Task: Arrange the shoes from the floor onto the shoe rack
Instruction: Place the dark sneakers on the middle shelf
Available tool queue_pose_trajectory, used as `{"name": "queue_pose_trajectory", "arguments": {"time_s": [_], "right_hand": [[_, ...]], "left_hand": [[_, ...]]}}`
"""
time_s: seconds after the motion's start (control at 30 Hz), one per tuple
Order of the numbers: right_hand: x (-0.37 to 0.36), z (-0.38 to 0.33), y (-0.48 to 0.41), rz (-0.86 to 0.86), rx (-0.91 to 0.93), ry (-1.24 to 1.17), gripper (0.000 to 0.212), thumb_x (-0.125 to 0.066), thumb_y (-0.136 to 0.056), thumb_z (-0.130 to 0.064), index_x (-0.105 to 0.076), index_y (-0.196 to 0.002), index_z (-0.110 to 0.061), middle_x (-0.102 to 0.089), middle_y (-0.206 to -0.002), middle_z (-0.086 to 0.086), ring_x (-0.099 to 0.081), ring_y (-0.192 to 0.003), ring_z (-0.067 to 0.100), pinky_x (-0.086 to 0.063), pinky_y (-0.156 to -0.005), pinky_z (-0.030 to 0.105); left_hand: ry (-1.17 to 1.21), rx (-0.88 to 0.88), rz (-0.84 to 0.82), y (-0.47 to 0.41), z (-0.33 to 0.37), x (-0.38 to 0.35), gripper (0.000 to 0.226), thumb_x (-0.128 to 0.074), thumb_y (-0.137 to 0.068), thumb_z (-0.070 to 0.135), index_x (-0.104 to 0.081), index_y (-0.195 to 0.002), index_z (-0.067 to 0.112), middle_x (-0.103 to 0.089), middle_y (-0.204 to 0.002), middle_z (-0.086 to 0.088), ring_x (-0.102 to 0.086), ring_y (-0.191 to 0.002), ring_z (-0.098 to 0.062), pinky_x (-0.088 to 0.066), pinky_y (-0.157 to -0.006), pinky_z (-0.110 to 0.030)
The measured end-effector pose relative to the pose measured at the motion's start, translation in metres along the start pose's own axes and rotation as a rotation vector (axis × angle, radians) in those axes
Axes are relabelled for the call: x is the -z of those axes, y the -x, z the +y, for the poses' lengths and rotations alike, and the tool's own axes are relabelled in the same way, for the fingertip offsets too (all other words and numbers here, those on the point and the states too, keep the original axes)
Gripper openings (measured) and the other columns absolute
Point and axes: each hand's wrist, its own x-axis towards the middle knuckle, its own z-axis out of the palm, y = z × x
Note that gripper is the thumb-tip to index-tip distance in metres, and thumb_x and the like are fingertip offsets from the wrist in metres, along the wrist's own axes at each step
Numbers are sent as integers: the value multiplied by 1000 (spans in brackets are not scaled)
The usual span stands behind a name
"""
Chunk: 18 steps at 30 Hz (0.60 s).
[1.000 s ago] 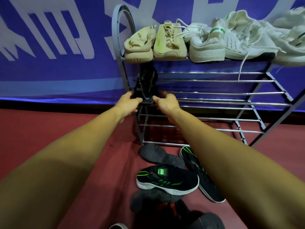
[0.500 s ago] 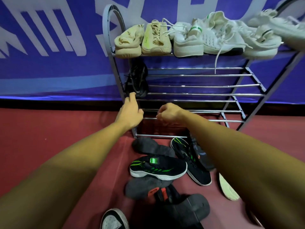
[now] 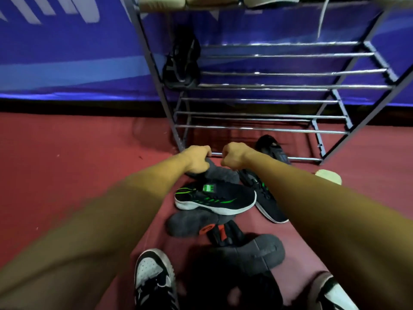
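The step in hand looks like picking up the grey shoe (image 3: 221, 174), which lies sole-up on the floor (image 3: 67, 166) just in front of the rack (image 3: 279, 86), near its lowest bar. The left grip (image 3: 197, 158) has its fingers curled over the shoe's far end and seems to hold it. The right grip (image 3: 233, 156) is curled close above the shoe's other edge, and I cannot tell whether it holds anything.

To do this well, get a firm hold on the heel or the rim of the upper rather than on the flat sole. Lift it straight up so it does not drag the striped shoe (image 3: 214, 198), which touches its near side. Turn it sole-down on the way, and set it across two bars so it cannot tip through. A sensible place is beside the black shoe (image 3: 182, 63) at the left end of the middle shelf, which may be its mate.

The grey shoe shows only a dark, matt, lightly textured sole. Its upper is hidden beneath. It looks light and somewhat flexible, and easy to lift with one hand.
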Motion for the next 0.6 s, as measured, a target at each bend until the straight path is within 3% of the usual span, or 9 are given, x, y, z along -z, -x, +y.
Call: {"name": "queue_pose_trajectory", "arguments": {"time_s": [0.17, 0.3, 0.47, 0.53, 0.6], "right_hand": [[-23, 25, -30, -61, -26, 79, 39, -55, -93, -25, -65, -126, -7, -67, -124, 15, -64, -113, 31, -52, -92, 33], [-40, 27, -59, -93, -6, 165, 40, -55, -92, -26, -65, -124, -4, -65, -128, 16, -60, -116, 33, -48, -87, 31], [-69, 22, -90, -157, 11, 211, 47, -57, -90, -33, -58, -131, -9, -57, -137, 18, -54, -125, 34, -45, -98, 35], [-82, 26, -100, -120, -6, 206, 49, -59, -89, -32, -53, -134, -12, -52, -138, 19, -53, -127, 35, -46, -102, 38], [-93, 30, -105, -40, -41, 194, 54, -62, -88, -33, -47, -136, -14, -43, -140, 18, -52, -126, 38, -45, -101, 43]], "left_hand": [[-1, 125, -155, -32, -22, -44, 49, -57, -89, 27, -47, -137, 24, -55, -136, -10, -54, -121, -31, -45, -99, -32], [27, 180, -201, -57, -37, -71, 52, -54, -91, 27, -42, -142, 27, -50, -145, -10, -49, -129, -33, -40, -106, -35], [123, 221, -179, -77, -47, -88, 61, -53, -92, 29, -32, -150, 27, -44, -149, -10, -42, -136, -30, -29, -113, -35], [208, 248, -192, -82, -52, -97, 62, -55, -90, 27, -32, -148, 31, -53, -138, -14, -55, -118, -31, -41, -99, -32], [351, 272, -178, -84, -57, -106, 57, -57, -87, 21, -35, -139, 30, -60, -112, -13, -58, -82, -23, -42, -72, -28]]}}
